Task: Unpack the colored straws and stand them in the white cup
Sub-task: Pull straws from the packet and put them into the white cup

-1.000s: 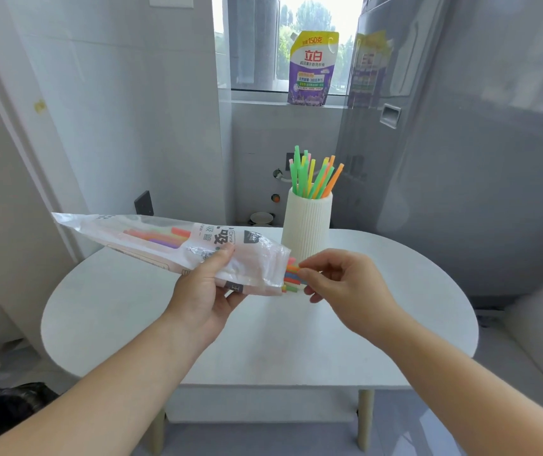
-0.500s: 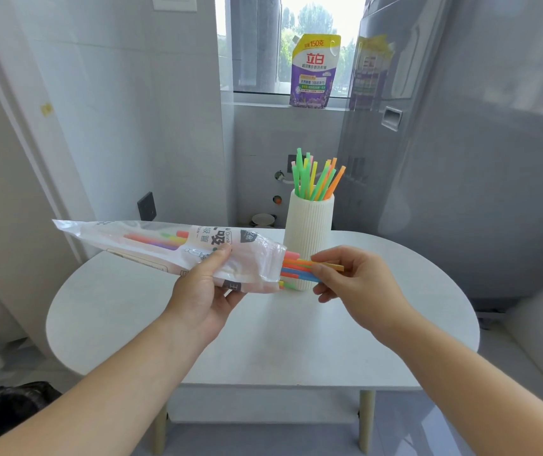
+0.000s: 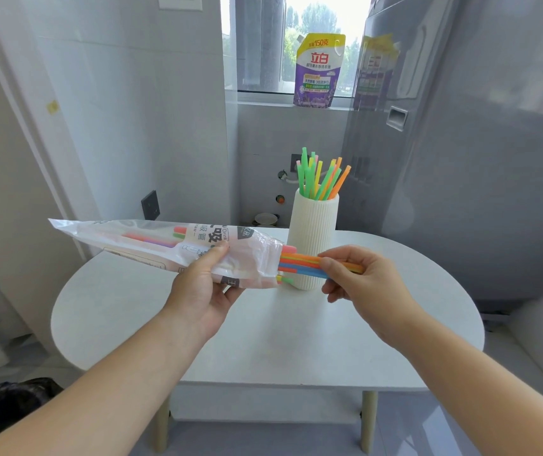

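The straw packet (image 3: 165, 248) lies nearly level above the table (image 3: 263, 340), its long axis running from the sealed end at upper left down to the open mouth at right, and a bundle of orange, blue and green straws (image 3: 299, 264) sticks out of that mouth pointing right, straight into the right hand (image 3: 359, 281). The left hand (image 3: 204, 284) clamps the packet near its mouth, thumb on top, while the right hand pinches the straw ends between thumb and fingers. Just behind both hands stands the white cup (image 3: 313, 238) with green, yellow and orange straws upright in it; the packet reads "Drink" beside Chinese characters, and the purple pouch (image 3: 319, 72) on the sill beyond shows "150克" and "立白".
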A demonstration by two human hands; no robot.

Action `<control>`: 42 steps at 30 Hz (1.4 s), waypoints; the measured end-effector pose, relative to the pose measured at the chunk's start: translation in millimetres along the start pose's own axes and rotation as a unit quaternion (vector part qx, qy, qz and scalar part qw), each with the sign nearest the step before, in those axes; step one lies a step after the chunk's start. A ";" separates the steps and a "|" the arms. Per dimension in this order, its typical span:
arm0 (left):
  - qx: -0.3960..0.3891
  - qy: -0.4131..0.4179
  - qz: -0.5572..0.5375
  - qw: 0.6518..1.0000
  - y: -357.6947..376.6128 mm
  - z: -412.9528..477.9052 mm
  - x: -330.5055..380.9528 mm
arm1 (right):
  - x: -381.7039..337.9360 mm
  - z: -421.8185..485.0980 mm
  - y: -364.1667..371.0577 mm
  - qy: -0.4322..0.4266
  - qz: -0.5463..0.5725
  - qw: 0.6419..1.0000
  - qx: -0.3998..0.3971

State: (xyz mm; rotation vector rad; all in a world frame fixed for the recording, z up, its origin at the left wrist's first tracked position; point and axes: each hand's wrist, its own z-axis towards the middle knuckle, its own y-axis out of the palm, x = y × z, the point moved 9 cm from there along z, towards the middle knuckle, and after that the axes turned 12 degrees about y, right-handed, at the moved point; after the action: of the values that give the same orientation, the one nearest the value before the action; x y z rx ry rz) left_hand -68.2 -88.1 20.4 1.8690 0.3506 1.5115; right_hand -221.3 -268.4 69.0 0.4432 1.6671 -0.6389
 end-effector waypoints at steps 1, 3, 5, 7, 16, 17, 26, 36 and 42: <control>0.000 0.001 0.001 1.000 0.0 0.4 0.6 | -0.1 1.0 -2.3 0.001 0.004 1.000 0.003; 0.000 0.000 0.001 1.000 -0.2 1.5 1.1 | 2.1 4.1 -7.6 0.017 0.025 1.000 0.002; 0.001 0.001 -0.002 1.000 -0.5 2.4 1.7 | 6.0 7.0 -11.4 0.039 0.051 0.998 -0.005; -0.002 0.004 -0.003 1.000 0.2 2.4 2.3 | 11.2 9.6 -12.5 0.064 0.084 0.994 -0.014; 0.019 0.006 -0.013 1.000 -3.3 2.1 5.4 | 31.0 4.9 10.6 0.130 0.245 0.958 -0.074; 0.021 0.007 -0.015 1.000 -3.3 1.9 5.8 | 34.0 2.7 17.3 0.136 0.241 0.957 -0.083; 0.004 -0.013 -0.027 1.000 7.8 -6.6 -4.5 | 22.3 4.7 44.7 0.122 0.287 0.950 -0.028; 0.016 -0.019 -0.044 0.999 11.4 -8.1 -8.3 | 8.9 2.1 29.9 0.106 0.319 0.941 0.029; 0.016 -0.024 -0.041 0.999 12.0 -10.9 -9.0 | 2.4 2.2 20.9 0.073 0.286 0.954 0.046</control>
State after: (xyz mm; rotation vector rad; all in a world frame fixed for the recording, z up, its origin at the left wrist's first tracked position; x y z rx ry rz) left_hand -83.5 -98.4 22.5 1.8890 0.4278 1.4123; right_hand -207.3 -253.8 63.0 1.0151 1.5443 -0.2549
